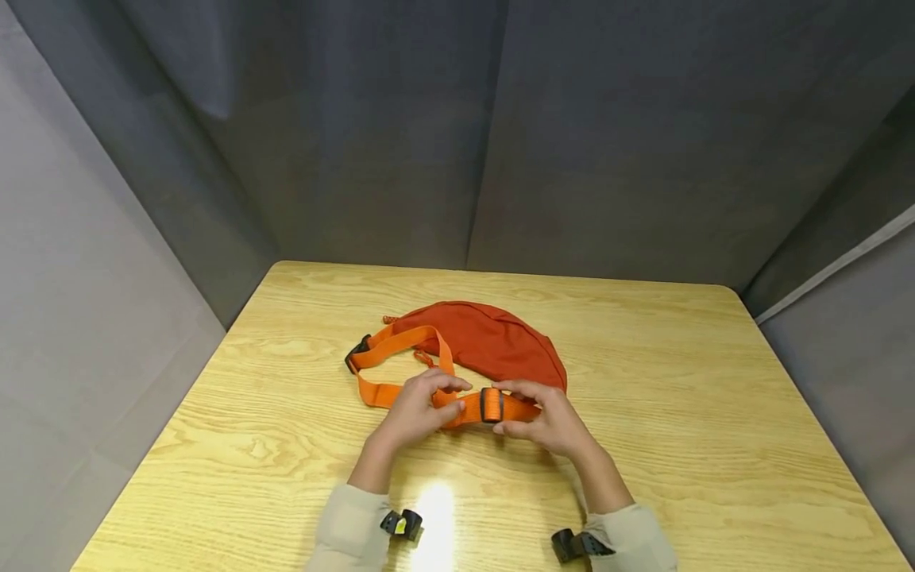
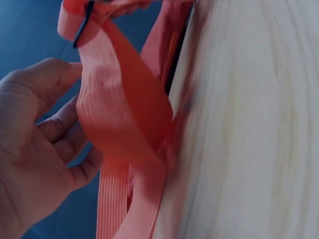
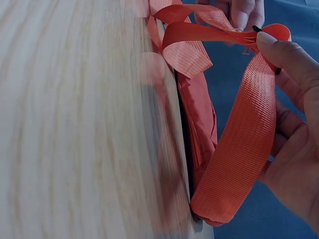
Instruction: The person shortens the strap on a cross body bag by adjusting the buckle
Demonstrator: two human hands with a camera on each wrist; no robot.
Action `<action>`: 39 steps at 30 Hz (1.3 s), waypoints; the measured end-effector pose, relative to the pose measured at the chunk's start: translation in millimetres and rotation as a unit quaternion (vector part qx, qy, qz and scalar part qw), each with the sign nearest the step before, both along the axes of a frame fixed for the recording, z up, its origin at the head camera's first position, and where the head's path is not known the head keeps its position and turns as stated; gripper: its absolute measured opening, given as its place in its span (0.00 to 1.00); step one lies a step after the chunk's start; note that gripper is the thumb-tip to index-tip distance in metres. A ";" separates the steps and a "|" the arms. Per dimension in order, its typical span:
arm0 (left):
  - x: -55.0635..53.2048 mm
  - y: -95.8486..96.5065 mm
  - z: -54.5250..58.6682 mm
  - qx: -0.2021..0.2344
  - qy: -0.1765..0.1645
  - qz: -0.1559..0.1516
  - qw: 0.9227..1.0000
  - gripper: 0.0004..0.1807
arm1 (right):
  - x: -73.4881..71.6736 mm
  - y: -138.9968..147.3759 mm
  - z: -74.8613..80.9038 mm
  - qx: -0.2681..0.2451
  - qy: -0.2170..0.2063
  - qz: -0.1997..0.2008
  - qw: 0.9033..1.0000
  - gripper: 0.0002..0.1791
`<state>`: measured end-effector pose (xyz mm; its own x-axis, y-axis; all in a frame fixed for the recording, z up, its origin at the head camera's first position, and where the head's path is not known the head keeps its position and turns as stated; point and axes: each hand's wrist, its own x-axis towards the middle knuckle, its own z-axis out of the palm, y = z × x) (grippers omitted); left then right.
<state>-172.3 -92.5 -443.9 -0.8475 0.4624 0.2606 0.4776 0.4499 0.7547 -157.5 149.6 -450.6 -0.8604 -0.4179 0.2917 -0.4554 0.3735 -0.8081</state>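
A red waist bag point(image 1: 486, 334) lies on the table with its orange strap point(image 1: 400, 343) looped in front of it. My right hand point(image 1: 546, 417) pinches the strap at the black slide adjuster point(image 1: 492, 405), with the thumb right at its edge in the right wrist view. Left of the adjuster, my left hand point(image 1: 422, 409) holds the strap point(image 2: 107, 99) between thumb and fingers, some fingers passing behind the webbing. A short fold of webbing stands up through the adjuster. From the right hand, the strap point(image 3: 239, 144) runs down to the bag's end.
Beyond the hands, a black side-release buckle point(image 1: 357, 353) sits on the strap's left loop. A zipper pull point(image 1: 423, 357) shows beside the bag. The wooden table point(image 1: 686, 413) ends at a dark grey curtain point(image 1: 608, 159) behind, with lighter panels on both sides.
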 end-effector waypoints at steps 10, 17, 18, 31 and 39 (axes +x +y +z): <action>0.6 5.2 -2.4 -0.005 -0.010 -0.001 1.000 0.10 | 1.4 -2.8 -2.1 0.007 0.013 0.000 1.000 0.29; 0.1 -6.8 -0.6 0.005 -0.006 0.018 1.000 0.11 | 0.5 0.5 -0.3 0.019 0.009 -0.022 1.000 0.29; 0.2 -8.2 -0.4 0.005 -0.006 0.019 1.000 0.11 | 0.6 1.0 -0.1 0.021 0.007 -0.023 0.999 0.28; 1.3 9.7 6.2 -0.020 0.001 -0.025 0.999 0.26 | -1.3 3.6 8.1 0.017 -0.039 0.002 0.999 0.30; 1.0 16.4 5.9 -0.030 0.013 -0.020 0.999 0.28 | -4.6 7.4 8.7 -0.003 -0.060 0.027 0.998 0.28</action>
